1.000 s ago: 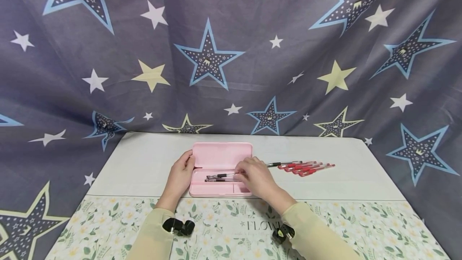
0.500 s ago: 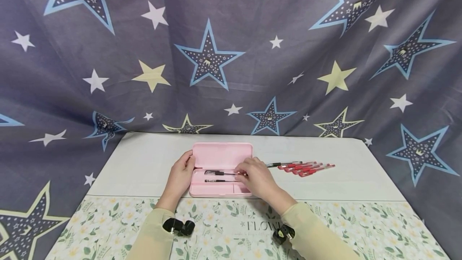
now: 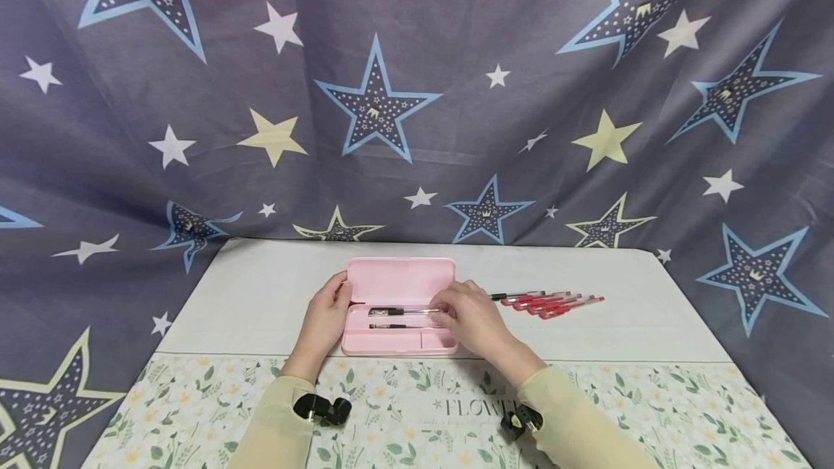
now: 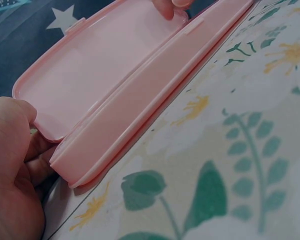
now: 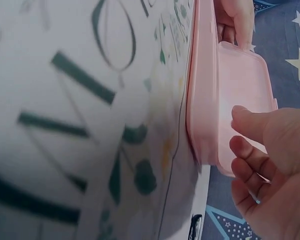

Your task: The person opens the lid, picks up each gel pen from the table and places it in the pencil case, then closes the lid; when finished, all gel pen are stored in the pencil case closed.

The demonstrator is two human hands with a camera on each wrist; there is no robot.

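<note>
Your left hand (image 3: 329, 313) pinches the left edge of the open pink plastic pencil case (image 3: 400, 281), lower centre of the head view. Your right hand (image 3: 470, 315) hovers at its right end, fingers loosely parted, beside slim clear-barrelled black pens (image 3: 389, 312) inside. Slim red pens (image 3: 554, 310) lie on the white worktop (image 3: 260, 295), right of centre.

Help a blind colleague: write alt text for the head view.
A left hand holds an open, rectangular pink plastic pencil case, the right hand at its right end. Slim black and clear pens lie inside, red and clear pens to its right.
</note>
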